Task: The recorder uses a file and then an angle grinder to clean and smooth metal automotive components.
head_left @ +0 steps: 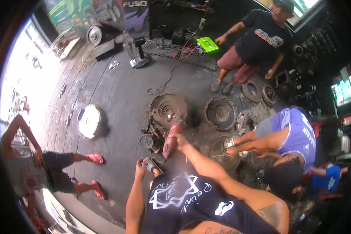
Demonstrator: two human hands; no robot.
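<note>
My right hand [179, 139] is shut on a red angle grinder [171, 136], which points down toward a large rusty flywheel disc [167, 109] on the dark floor. A small round metal part [146, 141] lies just left of the grinder. My left hand [140, 168] hangs low beside my sandalled foot [153, 165]; its fingers are too blurred to read. My black sleeveless shirt fills the lower middle of the view.
A crouching person in a purple shirt [296, 132] has both hands on another disc [224, 154] at my right. More discs [220, 113] lie behind it. One person stands at the back [257, 39], another in red flip-flops [94, 158] at left. A white hubcap [89, 121], a fan [136, 50] and a green box [207, 44] sit farther off.
</note>
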